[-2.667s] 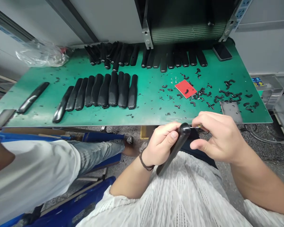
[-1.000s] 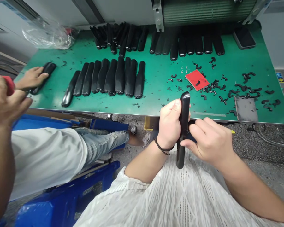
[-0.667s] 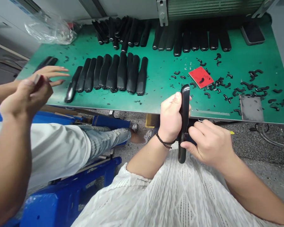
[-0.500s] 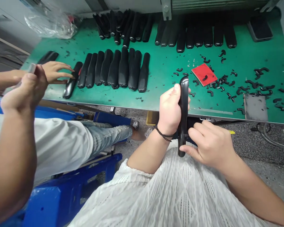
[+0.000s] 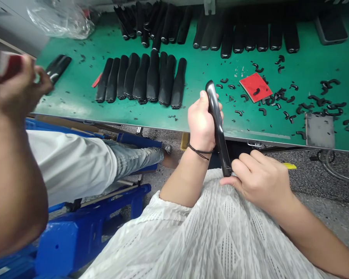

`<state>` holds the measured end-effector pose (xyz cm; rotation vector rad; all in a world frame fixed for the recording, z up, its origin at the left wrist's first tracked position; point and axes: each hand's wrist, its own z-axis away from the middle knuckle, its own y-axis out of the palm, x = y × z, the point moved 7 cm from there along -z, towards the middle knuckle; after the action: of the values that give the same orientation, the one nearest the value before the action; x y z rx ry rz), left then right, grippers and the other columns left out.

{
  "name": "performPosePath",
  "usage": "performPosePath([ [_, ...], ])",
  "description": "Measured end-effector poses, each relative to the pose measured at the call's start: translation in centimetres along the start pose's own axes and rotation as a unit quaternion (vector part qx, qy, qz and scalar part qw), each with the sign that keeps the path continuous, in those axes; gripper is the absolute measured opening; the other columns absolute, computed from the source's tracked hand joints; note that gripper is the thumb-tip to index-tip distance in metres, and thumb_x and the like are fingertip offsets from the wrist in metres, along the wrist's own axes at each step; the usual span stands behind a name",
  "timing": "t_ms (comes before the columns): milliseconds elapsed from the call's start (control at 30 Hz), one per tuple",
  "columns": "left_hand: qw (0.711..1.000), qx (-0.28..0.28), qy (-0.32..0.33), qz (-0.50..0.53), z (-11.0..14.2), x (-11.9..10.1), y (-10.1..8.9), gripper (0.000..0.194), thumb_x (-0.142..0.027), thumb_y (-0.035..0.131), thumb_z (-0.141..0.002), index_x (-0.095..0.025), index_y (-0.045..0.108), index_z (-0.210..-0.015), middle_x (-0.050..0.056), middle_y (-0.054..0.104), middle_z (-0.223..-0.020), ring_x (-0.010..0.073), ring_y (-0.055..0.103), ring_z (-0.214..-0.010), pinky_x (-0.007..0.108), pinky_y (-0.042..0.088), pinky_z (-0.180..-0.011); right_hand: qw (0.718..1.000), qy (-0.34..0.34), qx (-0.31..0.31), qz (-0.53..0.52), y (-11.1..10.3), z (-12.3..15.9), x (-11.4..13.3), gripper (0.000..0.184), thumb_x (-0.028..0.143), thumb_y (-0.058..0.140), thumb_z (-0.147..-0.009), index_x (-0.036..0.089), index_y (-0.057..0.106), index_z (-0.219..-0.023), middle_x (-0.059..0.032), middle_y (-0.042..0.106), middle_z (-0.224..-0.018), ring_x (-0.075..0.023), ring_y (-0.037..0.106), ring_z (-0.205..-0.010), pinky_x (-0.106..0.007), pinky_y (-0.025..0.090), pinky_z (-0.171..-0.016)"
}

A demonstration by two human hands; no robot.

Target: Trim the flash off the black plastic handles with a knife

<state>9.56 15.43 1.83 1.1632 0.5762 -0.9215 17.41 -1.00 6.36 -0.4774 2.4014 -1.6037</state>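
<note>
My left hand (image 5: 201, 123) is wrapped round a long glossy black plastic handle (image 5: 218, 126), held nearly upright over the front edge of the green table (image 5: 75, 93). My right hand (image 5: 260, 180) is closed at the handle's lower end, thumb and forefinger pinched against it; a small yellow-tipped tool (image 5: 289, 166) pokes out past that hand. A row of like black handles (image 5: 147, 79) lies on the table to the left of my hands.
More black handles (image 5: 244, 37) line the back of the table. Small black curved trimmings (image 5: 308, 104) and a red card (image 5: 256, 87) lie at the right, beside a grey plate (image 5: 320, 124). A co-worker's arm (image 5: 11, 155) fills the left; a blue stool (image 5: 84, 232) stands below.
I have raised the handle and tipped its top to the left, and my right hand has slid down to its lower end. The co-worker's hand left the table and one handle is gone from the row.
</note>
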Motion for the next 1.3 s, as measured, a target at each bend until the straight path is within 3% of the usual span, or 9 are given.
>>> performPosePath([
  [400,0.991,-0.085,-0.031,0.098,-1.3,0.3,-1.8,0.046,-0.054,0.048,-0.106,-0.018,0.056,-0.078,-0.007,0.045,-0.051,0.0054,0.038,-0.035,0.022,0.027,-0.038,0.995,0.007,-0.093,-0.033,-0.6,1.0,-0.7,0.039,0.047,0.07,-0.094,0.023,0.05,-0.071,0.0027,0.042,-0.058,-0.0152,0.034,-0.062,-0.034,0.022,-0.057],
  [533,0.988,-0.102,-0.022,0.112,-1.7,-0.6,-2.4,0.044,-0.046,0.039,-0.11,-0.018,0.056,-0.08,-0.006,0.046,-0.053,0.0054,0.039,-0.036,0.021,0.028,-0.039,0.99,0.114,-0.059,-0.059,0.2,1.5,-4.4,0.011,0.028,0.067,-0.095,0.021,0.062,-0.103,-0.0024,0.064,-0.078,-0.0178,0.053,-0.073,-0.033,0.033,-0.06],
  [667,0.987,-0.113,-0.002,0.117,-1.8,-1.2,-2.7,0.044,-0.049,0.04,-0.109,-0.019,0.056,-0.082,-0.005,0.048,-0.056,0.006,0.043,-0.04,0.02,0.031,-0.041,0.96,0.241,0.061,-0.128,2.1,1.9,-7.1,0.059,0.032,0.067,-0.094,0.016,0.046,-0.147,-0.0129,0.067,-0.11,-0.0244,0.064,-0.089,-0.035,0.045,-0.067],
  [800,0.987,-0.11,0.023,0.116,-1.8,-0.8,-2.6,0.041,-0.048,0.037,-0.11,-0.02,0.055,-0.087,-0.005,0.046,-0.058,0.0068,0.043,-0.041,0.021,0.032,-0.042,0.896,0.238,0.017,-0.374,2.2,0.9,-4.9,0.045,0.04,0.076,-0.089,0.025,0.06,-0.128,0.0003,0.065,-0.087,-0.0135,0.058,-0.069,-0.028,0.049,-0.062],
  [933,0.99,-0.08,0.106,-0.038,-1.9,-0.8,-2.7,0.04,-0.055,0.039,-0.106,-0.02,0.057,-0.098,0.001,0.057,-0.074,0.0119,0.056,-0.057,0.025,0.043,-0.055,0.85,0.276,-0.081,-0.441,1.6,0.4,-3.9,0.014,0.031,0.075,-0.089,0.023,0.068,-0.098,0.0053,0.06,-0.072,-0.008,0.051,-0.056,-0.023,0.043,-0.052],
  [1000,0.946,-0.093,0.24,-0.195,-0.7,-2.7,-2.9,0.041,-0.061,0.053,-0.099,-0.021,0.058,-0.109,0.007,0.064,-0.096,0.0191,0.067,-0.086,0.031,0.051,-0.075,0.819,0.318,-0.114,-0.464,1.5,0.7,-4.5,0.01,0.03,0.073,-0.088,0.022,0.067,-0.091,0.0055,0.058,-0.068,-0.008,0.05,-0.055,-0.021,0.043,-0.05],
  [1100,0.794,-0.025,0.466,-0.389,3.1,-5.4,-1.0,0.052,-0.063,0.063,-0.091,-0.023,0.059,-0.123,0.014,0.065,-0.118,0.0291,0.062,-0.118,0.042,0.046,-0.097,0.784,0.335,-0.119,-0.509,1.2,0.8,-5.1,0.011,0.03,0.072,-0.087,0.021,0.066,-0.088,0.0056,0.056,-0.065,-0.008,0.049,-0.053,-0.02,0.042,-0.047],
  [1200,0.662,0.222,0.529,-0.483,6.3,-4.3,2.1,0.033,-0.055,0.056,-0.095,-0.024,0.067,-0.095,0.008,0.069,-0.088,0.0249,0.066,-0.088,0.041,0.043,-0.085,0.773,0.319,-0.101,-0.538,0.6,0.6,-5.1,0.013,0.03,0.073,-0.087,0.02,0.064,-0.088,0.0053,0.057,-0.067,-0.0076,0.049,-0.054,-0.019,0.041,-0.048],
  [1300,0.614,0.302,0.522,-0.509,7.0,-3.4,2.8,0.04,-0.039,0.049,-0.099,-0.022,0.047,-0.062,0.0,0.049,-0.054,0.0151,0.044,-0.051,0.035,0.031,-0.062,0.783,0.298,-0.067,-0.542,0.3,0.6,-5.1,0.02,0.035,0.065,-0.095,0.022,0.063,-0.11,-0.0001,0.067,-0.087,-0.0119,0.063,-0.073,-0.023,0.051,-0.062],
])
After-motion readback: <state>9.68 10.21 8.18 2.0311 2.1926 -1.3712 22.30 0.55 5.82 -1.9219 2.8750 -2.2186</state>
